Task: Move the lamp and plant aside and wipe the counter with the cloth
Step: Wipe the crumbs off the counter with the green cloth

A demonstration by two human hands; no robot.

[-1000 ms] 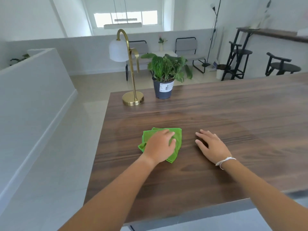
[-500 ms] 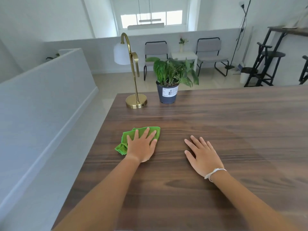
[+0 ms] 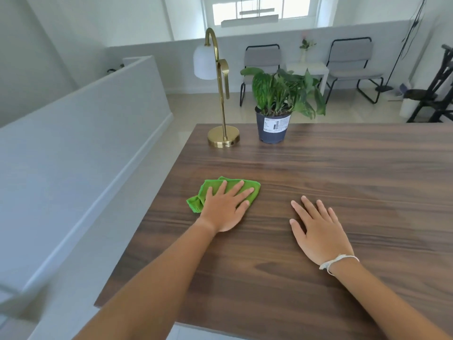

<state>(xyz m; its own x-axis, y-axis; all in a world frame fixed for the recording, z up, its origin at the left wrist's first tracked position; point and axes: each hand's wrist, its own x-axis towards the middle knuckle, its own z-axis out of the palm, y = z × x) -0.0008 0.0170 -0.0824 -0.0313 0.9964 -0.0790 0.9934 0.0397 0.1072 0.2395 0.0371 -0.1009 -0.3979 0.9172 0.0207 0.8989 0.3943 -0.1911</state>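
— Start at the left of the frame. What is there?

— Low white partition walls fill the left side. Just right of them the wooden counter begins, running to the right edge.

— And the cloth?

— The green cloth lies crumpled on the counter a little left of centre, near the counter's left edge. The left hand is flat on top of it, palm down, fingers spread apart and pressing on the fabric, not pinching it.

— What stands beyond it?

— Toward the upper middle, at the counter's far edge, the brass lamp stands upright on its round base, white shade hanging to the left of the stem. Just right of it, apart from it, is the plant in a dark pot with a white label; the print is too small to read.

— The other hand?

— Right of centre, the right hand rests palm down on bare wood, fingers slightly spread, holding nothing. A pale string bracelet circles its wrist.
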